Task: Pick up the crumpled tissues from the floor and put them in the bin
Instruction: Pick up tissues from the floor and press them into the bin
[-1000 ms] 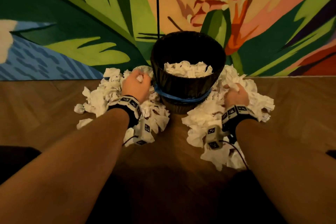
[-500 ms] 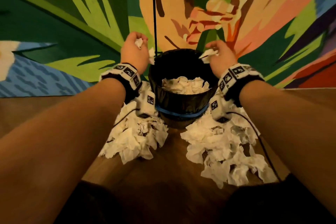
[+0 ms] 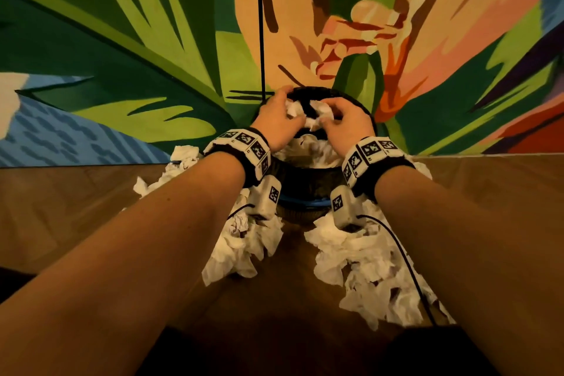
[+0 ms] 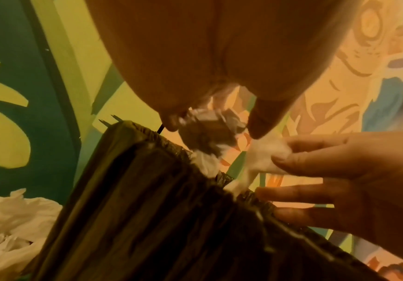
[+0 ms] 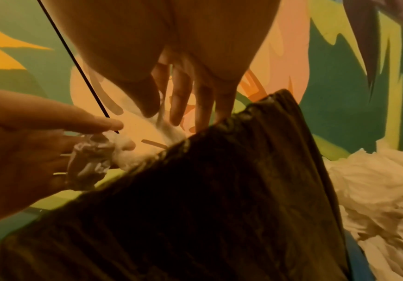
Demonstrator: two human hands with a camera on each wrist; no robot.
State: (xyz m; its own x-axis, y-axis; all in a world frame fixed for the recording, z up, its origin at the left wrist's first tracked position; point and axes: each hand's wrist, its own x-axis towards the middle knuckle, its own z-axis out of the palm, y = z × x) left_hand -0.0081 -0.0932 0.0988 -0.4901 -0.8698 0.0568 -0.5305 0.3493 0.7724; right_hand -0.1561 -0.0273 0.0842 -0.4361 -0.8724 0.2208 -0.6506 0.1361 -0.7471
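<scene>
Over the black bin (image 3: 317,180), my left hand (image 3: 276,122) and right hand (image 3: 345,123) each loosely hold a crumpled tissue (image 3: 294,108), fingers opening.

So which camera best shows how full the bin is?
The head view: it looks down into the bin, where tissues lie heaped near the rim, partly hidden by both hands. Each wrist view shows only the bin's dark outer wall and rim, not the inside.
</scene>
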